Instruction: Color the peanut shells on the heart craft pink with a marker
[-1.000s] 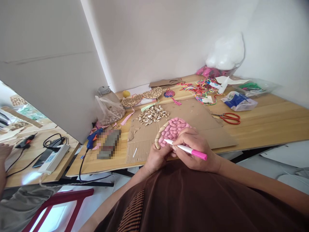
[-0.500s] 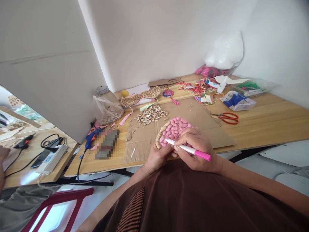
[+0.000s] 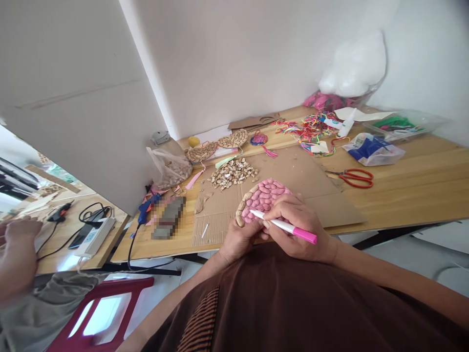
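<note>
A round peanut-shell piece (image 3: 264, 194), mostly pink with bare tan shells along its left rim, is gripped at its lower edge by my left hand (image 3: 239, 239). My right hand (image 3: 293, 222) is closed round a white marker (image 3: 282, 225) with a pink end. The marker's tip touches or hovers just over the pink shells near the lower left; I cannot tell which. Both hands are close together above the table's front edge, and the right one covers part of the piece. Beyond the piece, a heap of loose peanut shells (image 3: 234, 173) lies on a cardboard sheet (image 3: 289, 168).
Red-handled scissors (image 3: 357, 178) lie at the right, near a blue-and-white packet (image 3: 373, 149) and tangled coloured cords (image 3: 315, 127). A blue glue gun (image 3: 148, 208) and a bag of peanuts (image 3: 170, 168) are at the left. Another person's hand (image 3: 20, 244) shows at far left.
The view has shifted slightly, so the table's contents sit a little differently. The other person's hand has come further into view. My hands keep their hold, and the marker has barely moved.
</note>
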Motion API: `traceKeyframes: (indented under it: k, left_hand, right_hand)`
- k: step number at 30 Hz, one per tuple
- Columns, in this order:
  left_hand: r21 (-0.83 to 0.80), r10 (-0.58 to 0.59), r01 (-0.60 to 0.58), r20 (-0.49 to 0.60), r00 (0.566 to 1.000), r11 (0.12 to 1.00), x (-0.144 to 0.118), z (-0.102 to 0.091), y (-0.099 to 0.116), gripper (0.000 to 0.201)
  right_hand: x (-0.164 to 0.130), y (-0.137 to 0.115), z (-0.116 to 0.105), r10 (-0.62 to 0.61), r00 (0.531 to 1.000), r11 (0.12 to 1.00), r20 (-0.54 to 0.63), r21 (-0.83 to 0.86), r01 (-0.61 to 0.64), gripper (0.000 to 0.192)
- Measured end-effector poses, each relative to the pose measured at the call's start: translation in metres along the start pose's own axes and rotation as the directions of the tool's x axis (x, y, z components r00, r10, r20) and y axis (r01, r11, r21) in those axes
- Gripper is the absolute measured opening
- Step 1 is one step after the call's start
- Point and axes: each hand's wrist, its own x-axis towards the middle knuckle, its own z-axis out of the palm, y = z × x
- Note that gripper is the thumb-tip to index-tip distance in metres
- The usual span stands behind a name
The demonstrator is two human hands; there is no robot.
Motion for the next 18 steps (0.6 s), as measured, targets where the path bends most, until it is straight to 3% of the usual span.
traceKeyframes:
  k: [18]
  left_hand:
    - [-0.003,-0.02,0.02,0.039,0.999,1.0,0.003,0.017,0.005,0.037]
  right_hand:
    - [-0.004,0.005,-0.015,0.012,0.999,1.0,-0.037,-0.015,-0.013,0.017]
